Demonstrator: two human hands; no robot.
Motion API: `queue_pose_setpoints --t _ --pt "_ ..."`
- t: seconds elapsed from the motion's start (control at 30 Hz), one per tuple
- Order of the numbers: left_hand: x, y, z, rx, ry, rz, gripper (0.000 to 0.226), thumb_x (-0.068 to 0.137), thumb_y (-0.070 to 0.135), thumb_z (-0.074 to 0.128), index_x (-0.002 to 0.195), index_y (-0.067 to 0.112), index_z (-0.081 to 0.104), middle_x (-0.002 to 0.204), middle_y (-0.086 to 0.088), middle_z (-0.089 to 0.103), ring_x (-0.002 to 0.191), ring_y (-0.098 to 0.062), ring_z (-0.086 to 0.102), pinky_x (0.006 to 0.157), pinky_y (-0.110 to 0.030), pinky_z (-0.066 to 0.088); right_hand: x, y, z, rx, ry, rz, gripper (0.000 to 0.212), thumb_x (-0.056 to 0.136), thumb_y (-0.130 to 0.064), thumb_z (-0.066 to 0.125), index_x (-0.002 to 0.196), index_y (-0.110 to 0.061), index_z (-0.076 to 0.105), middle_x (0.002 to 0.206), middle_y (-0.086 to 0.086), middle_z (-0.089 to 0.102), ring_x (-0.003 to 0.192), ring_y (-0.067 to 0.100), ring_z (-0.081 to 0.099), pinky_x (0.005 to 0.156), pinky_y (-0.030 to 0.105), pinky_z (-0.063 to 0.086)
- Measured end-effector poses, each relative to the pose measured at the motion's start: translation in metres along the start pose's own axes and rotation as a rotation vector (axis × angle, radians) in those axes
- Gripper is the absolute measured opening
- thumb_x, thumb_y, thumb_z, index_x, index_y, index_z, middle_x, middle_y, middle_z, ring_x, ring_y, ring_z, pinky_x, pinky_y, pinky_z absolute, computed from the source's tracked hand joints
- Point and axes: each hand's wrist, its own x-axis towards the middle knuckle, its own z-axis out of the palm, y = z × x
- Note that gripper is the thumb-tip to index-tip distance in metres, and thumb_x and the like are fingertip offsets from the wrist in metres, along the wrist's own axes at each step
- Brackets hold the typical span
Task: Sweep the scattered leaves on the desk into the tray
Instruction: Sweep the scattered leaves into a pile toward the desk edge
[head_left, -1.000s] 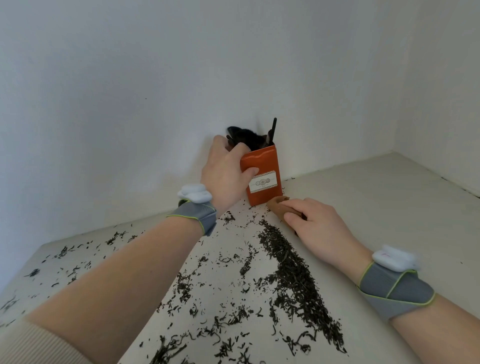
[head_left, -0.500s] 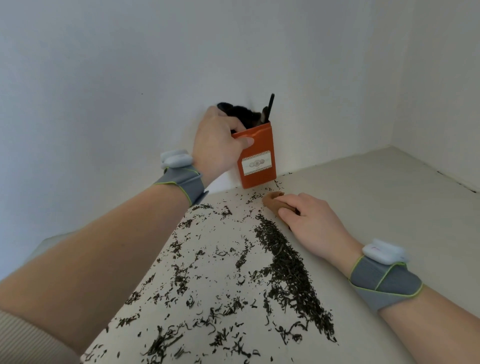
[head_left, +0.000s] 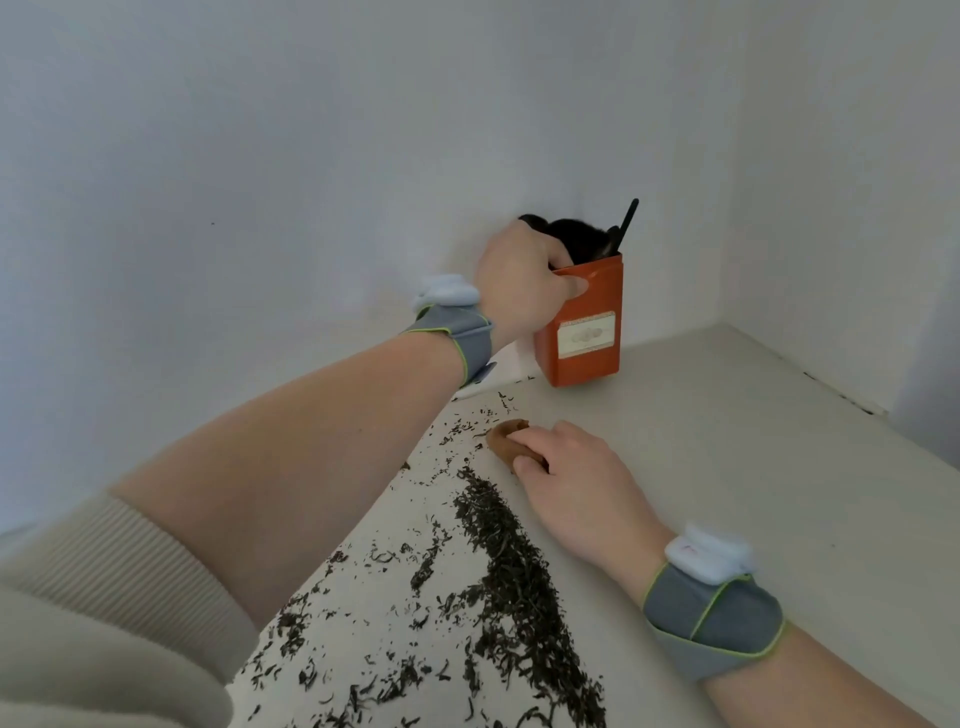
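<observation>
The left hand sat low on the front of the orange box a second ago. Now it has moved up to the top rim, thumb on the front, fingers reaching in among the dark things inside.

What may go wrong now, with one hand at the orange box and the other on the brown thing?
1. The left hand grips the orange box at its rim; pulling may tip it.
2. The left forearm hangs over the scattered leaves and may smear them.
3. No tray is visible.
</observation>
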Motion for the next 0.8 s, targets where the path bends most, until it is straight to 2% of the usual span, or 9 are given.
queue_pose_setpoints --t 0.13,0.4,0.67,0.8 --pt "0.016 0.016 0.020 0.006 -0.037 0.037 0.016 0.085 0.029 0.078 0.088 0.013 0.081 0.085 0.002 0.066 0.085 -0.019 0.065 0.072 -0.028 0.050 -0.003 -0.004 0.001 -0.021 -0.012 -0.002 0.029 0.104 -0.035 0.040 0.122 -0.031 0.063 0.099 -0.002 0.051 0.094 0.022 0.056 0.082 0.038 0.049" --pt "0.022 0.011 0.047 0.016 -0.046 0.034 0.019 0.082 0.030 0.078 0.082 0.012 0.079 0.089 -0.007 0.070 0.083 -0.023 0.064 0.075 -0.039 0.054 -0.005 -0.006 0.002 -0.044 -0.017 -0.002 0.029 0.104 -0.035 0.039 0.120 -0.029 0.062 0.100 -0.001 0.052 0.095 0.022 0.056 0.081 0.036 0.047" --pt "0.014 0.001 0.039 -0.008 -0.060 0.026 0.017 0.083 0.028 0.079 0.089 0.012 0.081 0.094 -0.004 0.073 0.087 -0.021 0.066 0.078 -0.038 0.055 -0.005 -0.008 0.002 -0.058 -0.011 -0.016 0.029 0.104 -0.034 0.039 0.120 -0.029 0.063 0.098 -0.002 0.051 0.095 0.022 0.055 0.080 0.035 0.046" --pt "0.009 -0.001 0.023 -0.011 -0.054 0.046 0.015 0.082 0.030 0.080 0.090 0.017 0.081 0.087 -0.001 0.070 0.080 -0.018 0.062 0.077 -0.036 0.055 -0.006 -0.009 0.003 -0.052 -0.005 -0.027 0.030 0.104 -0.033 0.040 0.123 -0.031 0.064 0.096 -0.004 0.049 0.094 0.020 0.053 0.077 0.033 0.043"
